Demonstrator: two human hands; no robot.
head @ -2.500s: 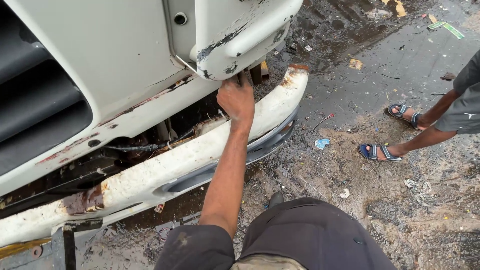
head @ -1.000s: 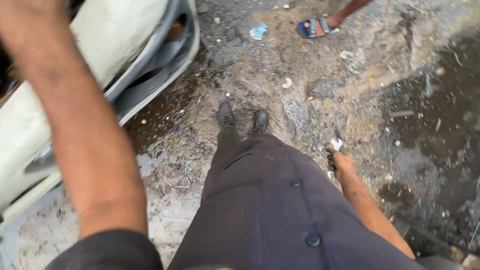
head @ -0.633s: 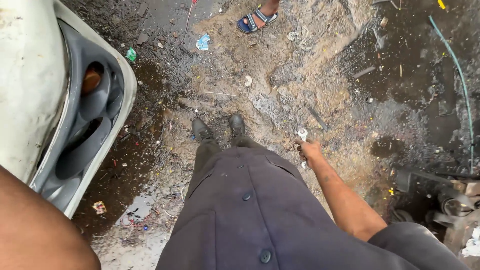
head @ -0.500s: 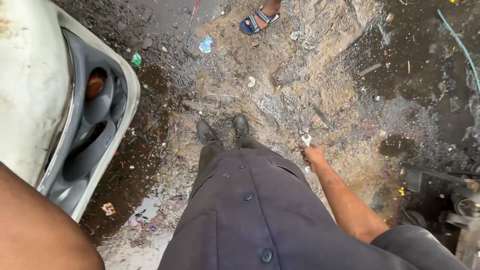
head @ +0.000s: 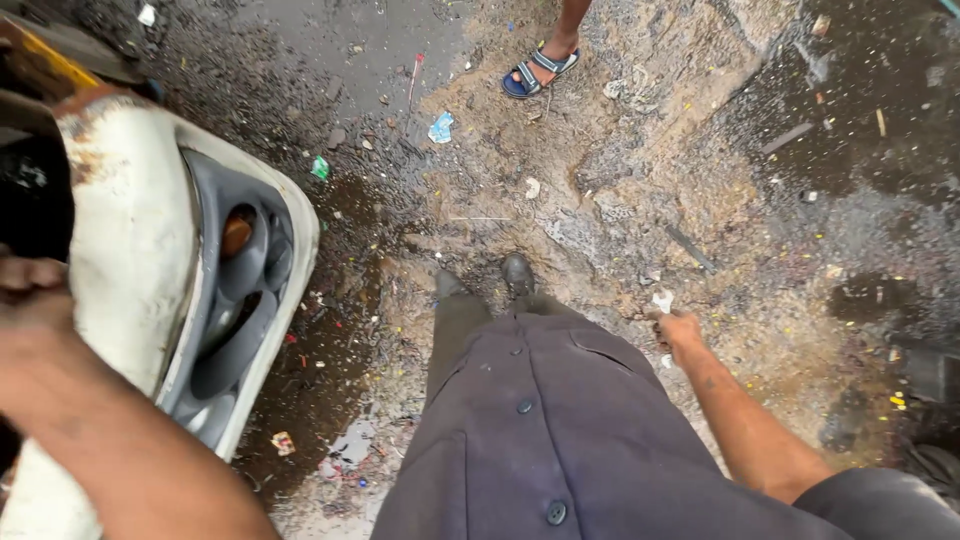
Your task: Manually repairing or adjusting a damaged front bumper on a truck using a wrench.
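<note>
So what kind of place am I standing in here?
Probably an open-air vehicle repair yard: a rusty white bumper by your left hand, a small wrench in your right hand, and oily, littered dirt ground.

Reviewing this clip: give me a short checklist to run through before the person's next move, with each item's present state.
1. Right hand grips the small silver spanner: ok, its open-ended head shows above the fist.
2. Left hand steady on the white rusty vehicle bumper: cannot tell, it is blurred at the frame's edge.
3. Footing: not ok, the dark shoes stand on wet, littered muddy ground.
4. Bystander clear: ok, the blue-sandalled foot is well apart from both hands.
5. Amber lamp in the bumper's grey recess intact: cannot tell.
</note>
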